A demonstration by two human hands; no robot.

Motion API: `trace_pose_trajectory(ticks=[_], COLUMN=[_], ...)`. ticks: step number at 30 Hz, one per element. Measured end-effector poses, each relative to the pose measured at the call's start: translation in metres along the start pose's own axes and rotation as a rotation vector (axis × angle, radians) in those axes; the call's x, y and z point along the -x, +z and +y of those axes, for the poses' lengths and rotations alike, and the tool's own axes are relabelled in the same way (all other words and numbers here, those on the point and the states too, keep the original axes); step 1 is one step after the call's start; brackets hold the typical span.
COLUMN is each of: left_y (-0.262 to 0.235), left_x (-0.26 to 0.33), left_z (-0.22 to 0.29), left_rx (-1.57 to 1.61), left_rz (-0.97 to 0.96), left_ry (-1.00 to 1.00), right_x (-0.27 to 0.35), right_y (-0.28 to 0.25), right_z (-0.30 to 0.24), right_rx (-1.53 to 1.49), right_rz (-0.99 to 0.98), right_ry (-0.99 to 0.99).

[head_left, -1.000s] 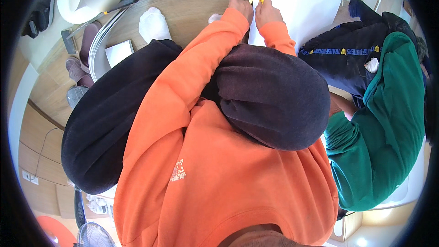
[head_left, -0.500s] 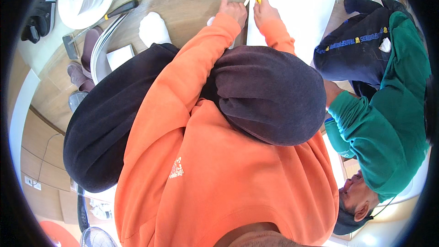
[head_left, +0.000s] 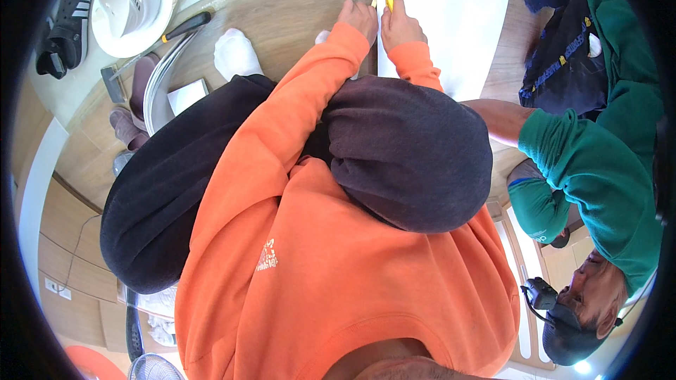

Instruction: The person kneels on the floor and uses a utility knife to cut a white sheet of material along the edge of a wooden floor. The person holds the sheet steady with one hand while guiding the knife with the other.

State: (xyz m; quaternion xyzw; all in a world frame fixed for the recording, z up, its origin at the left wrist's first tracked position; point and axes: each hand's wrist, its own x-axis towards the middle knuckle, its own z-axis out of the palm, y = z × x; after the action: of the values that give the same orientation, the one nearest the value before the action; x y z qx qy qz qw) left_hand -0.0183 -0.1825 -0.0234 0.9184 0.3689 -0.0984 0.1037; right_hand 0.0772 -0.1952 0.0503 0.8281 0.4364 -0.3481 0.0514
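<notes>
White sheet (head_left: 458, 21) lies far and right of centre, its left edge running near to far between our hands; our right hand (head_left: 403, 27), over it, grips a yellow cutter (head_left: 389, 3); our left hand's (head_left: 358, 20) hold we cannot tell.

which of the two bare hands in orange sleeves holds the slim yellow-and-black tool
The bare right hand, over the large flat white panel, grips the slim yellow-and-black tool; the bare left hand, beside the panel's left edge, does not.

Black sandals (head_left: 65, 46), upper left; brown shoes (head_left: 127, 129) on floor (head_left: 86, 142); probably fan (head_left: 152, 369), bottom edge.
</notes>
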Motion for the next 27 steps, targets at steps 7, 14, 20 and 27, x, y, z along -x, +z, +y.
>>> trace_pose_trajectory(ticks=[7,14,20,27], left_y=[0.014,0.034,0.033,0.014], left_x=[0.005,0.006,0.001,0.002], left_z=[-0.003,-0.017,-0.014,-0.017], left_rx=[0.108,0.229,0.302,0.299], left_rz=[-0.094,-0.005,0.058,0.024], left_ry=[-0.014,-0.005,-0.025,-0.089], right_x=[-0.008,-0.021,-0.024,-0.022], right_y=[0.014,0.023,0.014,-0.009], right_z=[0.007,0.0,0.001,-0.014], right_rx=[0.022,0.026,0.045,0.074], right_rz=[0.009,-0.064,-0.09,-0.16], right_ry=[-0.01,0.045,0.082,0.081])
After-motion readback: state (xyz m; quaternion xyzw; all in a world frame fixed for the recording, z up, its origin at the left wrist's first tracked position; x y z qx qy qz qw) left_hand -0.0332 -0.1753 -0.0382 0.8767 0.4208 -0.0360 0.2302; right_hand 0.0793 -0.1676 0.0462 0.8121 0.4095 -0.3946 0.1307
